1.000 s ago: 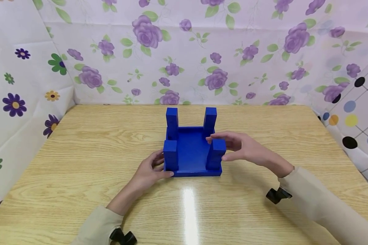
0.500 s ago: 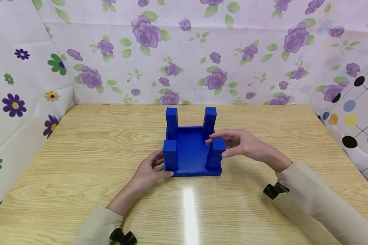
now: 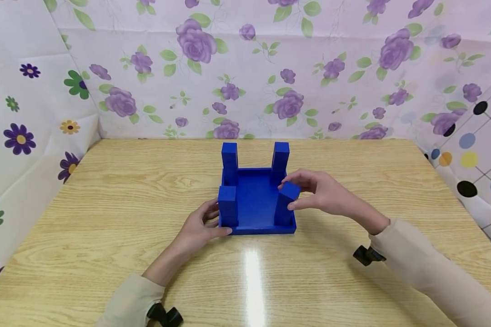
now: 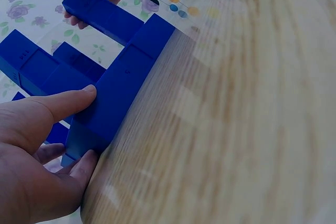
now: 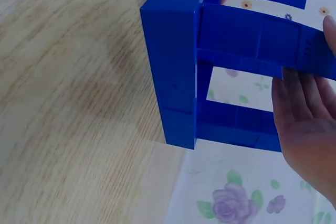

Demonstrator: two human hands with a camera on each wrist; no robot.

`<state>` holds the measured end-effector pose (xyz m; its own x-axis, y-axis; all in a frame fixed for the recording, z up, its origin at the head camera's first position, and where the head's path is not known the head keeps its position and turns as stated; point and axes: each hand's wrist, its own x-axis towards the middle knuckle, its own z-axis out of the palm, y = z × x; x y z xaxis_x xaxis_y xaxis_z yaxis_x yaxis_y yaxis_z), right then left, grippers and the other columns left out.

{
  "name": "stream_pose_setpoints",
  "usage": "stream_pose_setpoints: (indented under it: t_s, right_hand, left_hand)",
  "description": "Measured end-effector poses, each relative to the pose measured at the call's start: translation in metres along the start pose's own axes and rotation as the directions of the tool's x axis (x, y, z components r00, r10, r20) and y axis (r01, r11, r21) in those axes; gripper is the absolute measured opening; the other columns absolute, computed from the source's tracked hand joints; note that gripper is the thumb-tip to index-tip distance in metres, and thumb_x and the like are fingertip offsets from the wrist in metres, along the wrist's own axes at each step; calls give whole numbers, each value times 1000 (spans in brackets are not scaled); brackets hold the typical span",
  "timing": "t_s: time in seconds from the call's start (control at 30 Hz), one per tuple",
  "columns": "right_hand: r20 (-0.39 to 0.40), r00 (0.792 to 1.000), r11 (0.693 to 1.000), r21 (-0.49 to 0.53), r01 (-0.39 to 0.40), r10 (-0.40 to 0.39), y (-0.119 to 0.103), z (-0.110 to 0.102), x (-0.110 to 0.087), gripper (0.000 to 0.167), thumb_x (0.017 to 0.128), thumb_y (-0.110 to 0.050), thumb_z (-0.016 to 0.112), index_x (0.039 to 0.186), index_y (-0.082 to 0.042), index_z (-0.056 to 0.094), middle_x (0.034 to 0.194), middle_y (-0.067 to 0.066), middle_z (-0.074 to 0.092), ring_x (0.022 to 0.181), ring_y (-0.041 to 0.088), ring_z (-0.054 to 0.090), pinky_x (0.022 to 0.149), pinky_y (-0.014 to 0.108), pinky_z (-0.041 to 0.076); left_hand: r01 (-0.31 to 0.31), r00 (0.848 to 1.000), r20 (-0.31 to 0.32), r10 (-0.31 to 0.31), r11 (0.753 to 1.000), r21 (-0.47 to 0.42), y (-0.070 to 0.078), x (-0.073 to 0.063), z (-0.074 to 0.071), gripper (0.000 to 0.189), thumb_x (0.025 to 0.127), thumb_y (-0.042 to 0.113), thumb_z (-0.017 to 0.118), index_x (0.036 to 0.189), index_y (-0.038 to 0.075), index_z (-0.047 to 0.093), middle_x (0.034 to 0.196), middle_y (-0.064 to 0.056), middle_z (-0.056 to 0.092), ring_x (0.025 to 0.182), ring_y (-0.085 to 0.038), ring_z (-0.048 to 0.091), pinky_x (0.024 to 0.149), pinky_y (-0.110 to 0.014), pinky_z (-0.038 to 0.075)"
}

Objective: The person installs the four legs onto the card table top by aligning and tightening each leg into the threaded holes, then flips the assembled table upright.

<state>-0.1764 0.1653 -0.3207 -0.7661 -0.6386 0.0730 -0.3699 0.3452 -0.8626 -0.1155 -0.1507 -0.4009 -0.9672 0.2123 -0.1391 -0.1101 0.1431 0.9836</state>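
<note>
A shallow blue square base point(image 3: 257, 200), like a small upturned table, lies on the tabletop with a square blue leg standing at each corner. My left hand point(image 3: 198, 227) grips its near left corner, thumb over the front rim and fingers along the side. In the left wrist view that thumb point(image 4: 79, 100) presses on the base's wall. My right hand point(image 3: 327, 195) holds the upper end of the near right leg point(image 3: 287, 204) between thumb and fingers. This leg is turned out of line with the others. The right wrist view shows fingers point(image 5: 299, 95) against the leg point(image 5: 257, 38).
Beyond the near legs rise the far left leg point(image 3: 230, 161) and the far right leg point(image 3: 280, 159). The wooden table point(image 3: 147, 181) ends at a flowered cloth backdrop point(image 3: 245, 72). A black wrist camera point(image 3: 368, 255) sits on each sleeve.
My right hand has shifted slightly left and closed on the near right leg, whose top has twisted from square. My left hand and the base stay in place.
</note>
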Motion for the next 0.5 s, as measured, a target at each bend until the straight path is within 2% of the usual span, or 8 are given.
stream_pose_setpoints:
  t_s: [0.13,0.23,0.37,0.5]
  right_hand:
    - [-90,996,997,-77,-22,15,-1,6,-1,44,76,-15,84,114,-6,64,110,5,65,101,19,59,94,35,50]
    - [-141,990,994,-111,-13,-3,-2,10,-2,41,74,-15,85,108,-6,65,105,5,64,95,18,59,89,33,52]
    - [-203,976,983,-177,37,-74,-3,17,-3,38,71,-13,87,101,-6,65,94,2,64,85,17,59,81,35,56]
    - [-253,957,959,-274,72,-143,-4,24,-4,39,68,-13,89,98,-7,64,83,-2,60,78,14,59,74,35,56]
  left_hand:
    - [-1,1000,0,1,1000,-3,0,0,0,79,81,1,76,148,1,34,141,-23,43,130,-37,43,105,-43,41]
    - [5,1000,-1,-5,1000,-4,0,1,0,80,80,1,76,148,1,34,141,-23,43,130,-37,43,105,-43,41]
    - [12,1000,-5,-12,1000,-3,0,1,1,80,80,1,77,148,1,34,142,-23,43,130,-37,42,105,-43,41]
    - [13,1000,-7,-13,1000,2,1,0,1,80,80,1,77,148,2,34,141,-23,43,130,-37,43,105,-43,41]
